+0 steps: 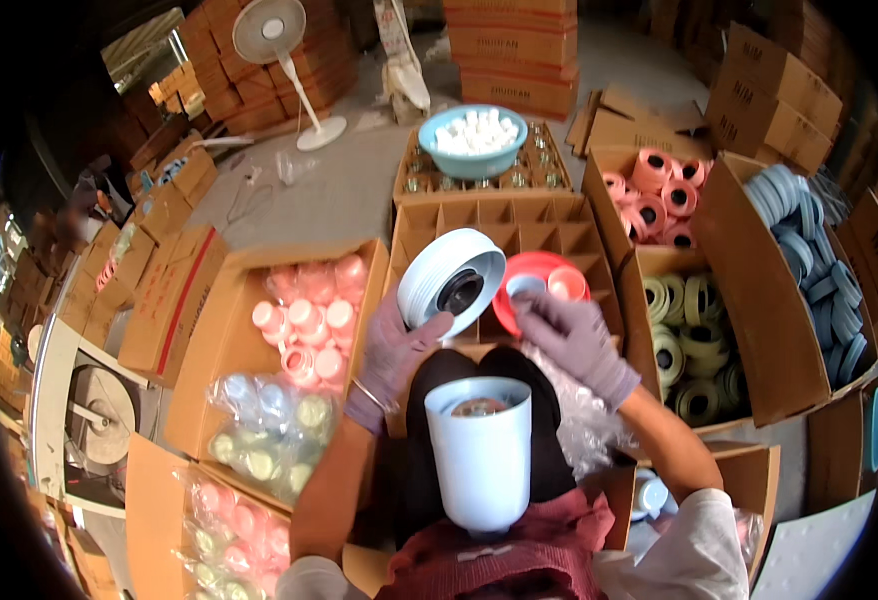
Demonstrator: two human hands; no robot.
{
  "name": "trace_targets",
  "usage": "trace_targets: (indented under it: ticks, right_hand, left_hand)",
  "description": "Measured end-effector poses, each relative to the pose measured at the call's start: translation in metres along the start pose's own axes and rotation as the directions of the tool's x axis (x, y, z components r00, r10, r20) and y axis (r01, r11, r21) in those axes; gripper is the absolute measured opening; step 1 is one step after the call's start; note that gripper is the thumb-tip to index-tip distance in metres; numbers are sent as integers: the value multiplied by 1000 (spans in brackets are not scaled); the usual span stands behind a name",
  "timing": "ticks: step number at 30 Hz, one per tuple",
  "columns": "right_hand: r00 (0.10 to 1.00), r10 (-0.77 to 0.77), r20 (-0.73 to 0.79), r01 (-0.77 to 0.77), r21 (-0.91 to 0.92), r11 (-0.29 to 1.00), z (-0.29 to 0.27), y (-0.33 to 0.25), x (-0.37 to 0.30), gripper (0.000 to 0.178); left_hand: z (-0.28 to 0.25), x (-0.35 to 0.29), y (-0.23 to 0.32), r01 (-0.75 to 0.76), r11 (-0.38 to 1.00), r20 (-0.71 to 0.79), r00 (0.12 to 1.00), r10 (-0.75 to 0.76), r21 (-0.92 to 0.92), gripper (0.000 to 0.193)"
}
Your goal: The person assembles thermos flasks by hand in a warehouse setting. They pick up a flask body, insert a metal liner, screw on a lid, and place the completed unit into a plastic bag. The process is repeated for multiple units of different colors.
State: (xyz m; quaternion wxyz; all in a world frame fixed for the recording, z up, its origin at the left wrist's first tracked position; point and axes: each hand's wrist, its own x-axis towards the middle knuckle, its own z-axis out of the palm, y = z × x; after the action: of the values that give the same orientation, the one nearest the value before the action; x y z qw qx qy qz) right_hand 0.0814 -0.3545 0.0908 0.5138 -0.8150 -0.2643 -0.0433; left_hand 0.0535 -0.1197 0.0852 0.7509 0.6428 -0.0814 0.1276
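Observation:
My gloved left hand [394, 350] grips a light blue, ridged ring-shaped lid [451, 275] by its rim, tilted up, with a black fitting [462, 291] in its middle. With bent fingers, my gloved right hand [574, 345] closes at a small light blue cap [527, 284] over a red round dish [547, 264]; its fingertips partly hide the cap. Beside it in the dish lies a pink cap [567, 283]. Upright between my thighs stands a light blue cylindrical container [481, 455], with something shiny inside that I cannot make out.
Ahead is a divided carton [479, 212], with a blue basin [474, 158] of white pieces behind it. Cartons hold pink cups [307, 320] at left, and pink rings [664, 190], pale green rings [699, 320] and blue rings [809, 270] at right. A fan [271, 32] stands far back.

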Motion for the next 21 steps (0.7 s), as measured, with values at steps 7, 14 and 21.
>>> trace_targets:
  ticks: [7,14,21]
  right_hand:
    - [945,209,251,-314,518,795,49,59,-28,45]
    - [989,99,112,-127,282,951,63,38,-47,34]
    - [979,166,119,-202,439,876,76,60,-76,45]
  left_hand:
    - [-74,-47,-40,279,943,496,802,-333,182,69]
    - [-63,-34,-55,-216,940,633,774,1,263,72]
    - [-46,-54,-56,-333,880,644,764,41,338,59]
